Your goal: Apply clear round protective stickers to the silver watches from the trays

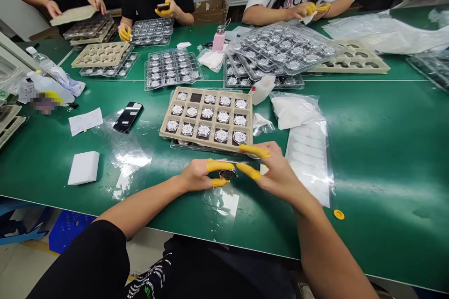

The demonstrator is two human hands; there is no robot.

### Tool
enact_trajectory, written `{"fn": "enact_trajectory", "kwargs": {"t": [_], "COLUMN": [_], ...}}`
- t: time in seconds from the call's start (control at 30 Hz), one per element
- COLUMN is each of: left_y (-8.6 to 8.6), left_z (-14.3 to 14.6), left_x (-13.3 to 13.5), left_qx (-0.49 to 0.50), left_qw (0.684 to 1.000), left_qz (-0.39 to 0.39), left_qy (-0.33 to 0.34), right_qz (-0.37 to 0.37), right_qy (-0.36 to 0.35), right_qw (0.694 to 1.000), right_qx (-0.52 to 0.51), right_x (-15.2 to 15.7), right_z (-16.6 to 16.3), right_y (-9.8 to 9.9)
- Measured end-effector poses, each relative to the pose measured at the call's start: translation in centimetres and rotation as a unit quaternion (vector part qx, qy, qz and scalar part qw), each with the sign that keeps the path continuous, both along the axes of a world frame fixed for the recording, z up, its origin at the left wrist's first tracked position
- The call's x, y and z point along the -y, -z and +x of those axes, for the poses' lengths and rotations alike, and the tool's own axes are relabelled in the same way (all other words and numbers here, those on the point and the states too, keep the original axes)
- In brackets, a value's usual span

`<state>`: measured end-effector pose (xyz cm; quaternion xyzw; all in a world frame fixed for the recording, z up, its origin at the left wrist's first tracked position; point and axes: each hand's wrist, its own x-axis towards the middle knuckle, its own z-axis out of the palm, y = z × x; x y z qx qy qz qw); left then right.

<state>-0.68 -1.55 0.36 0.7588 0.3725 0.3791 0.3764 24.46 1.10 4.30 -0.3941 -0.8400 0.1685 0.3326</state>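
Yellow finger cots cover fingertips on both of my hands. Between thumb and forefinger, my left hand (pixel 199 175) grips a round watch case (pixel 227 175), its dark side showing. My right hand (pixel 277 170) is just to the right, thumb and forefinger spread apart, with nothing seen between them. Its thumb tip is close to the watch case; contact cannot be made out. Beyond both hands lies a beige tray (pixel 214 106) with rows of white-faced watch cases, and one back-row compartment shows its black bottom. My right forefinger is near the tray's front right corner.
A phone (pixel 128 117), a white block (pixel 83 168) and a paper note (pixel 86 121) lie leftward. Plastic bags (pixel 310 163) lie rightward, near a yellow finger cot (pixel 338 215). Stacked clear trays (pixel 284 49) and a pink bottle (pixel 218 39) stand farther back, where co-workers handle things.
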Motion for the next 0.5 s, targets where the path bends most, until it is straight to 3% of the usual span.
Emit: {"fn": "enact_trajectory", "kwargs": {"t": [0.13, 0.3, 0.4, 0.5], "left_y": [-0.1, 0.2, 0.2, 0.1], "left_z": [-0.2, -0.1, -0.1, 0.0], "left_x": [-0.1, -0.1, -0.1, 0.0], "left_qx": [-0.026, -0.038, -0.053, -0.058], "left_qw": [0.997, 0.996, 0.994, 0.994], "left_qz": [0.019, 0.001, 0.007, 0.026], "left_qy": [0.064, 0.079, 0.091, 0.09], "right_qz": [-0.004, 0.0, 0.008, -0.005], "right_qy": [-0.031, -0.031, -0.026, 0.032], "right_qw": [0.999, 0.999, 0.999, 0.994], "right_qx": [0.015, 0.028, -0.025, -0.104], "right_x": [0.8, 0.7, 0.8, 1.2], "right_z": [-1.7, -1.7, -2.0, -2.8], "right_y": [0.6, 0.4, 0.0, -0.1]}}
